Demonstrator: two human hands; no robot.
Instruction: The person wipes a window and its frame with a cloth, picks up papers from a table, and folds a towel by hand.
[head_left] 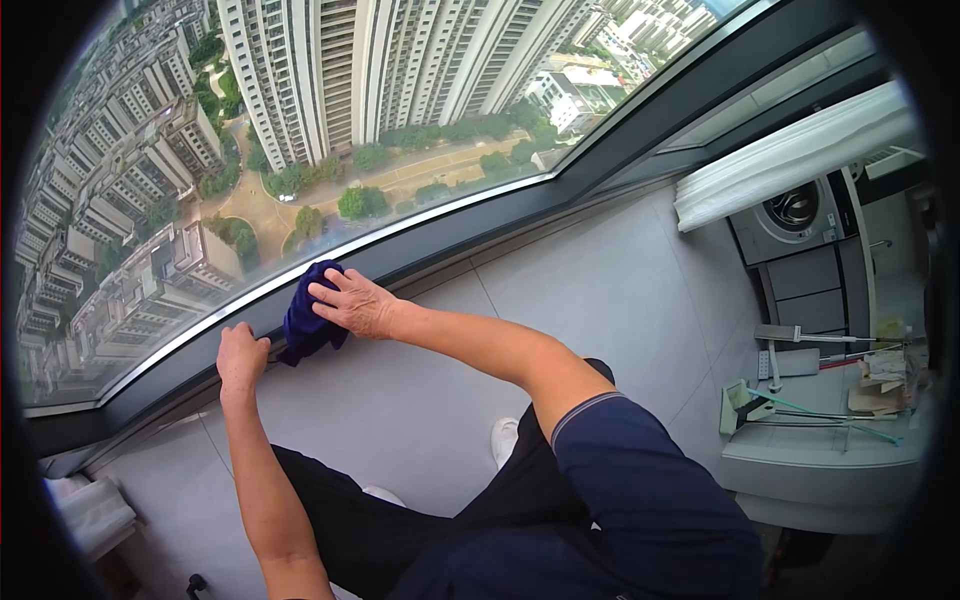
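In my remote view, the right hand (358, 303), fingers loosely spread, covers part of a dark-blue cloth (303, 320) on the window frame (440, 238), left of centre. The left hand (243, 358) curls at the frame, farther left; I cannot tell whether it grips anything.

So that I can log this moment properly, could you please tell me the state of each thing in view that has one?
Dark blue cloth: bunched against the window frame
Right hand: fingers spread over the cloth
Left hand: fingers bent at the frame
White curtain: gathered in folds
Washing machine: door appears shut
Cleaning tools: grouped; leaning or lying, unclear
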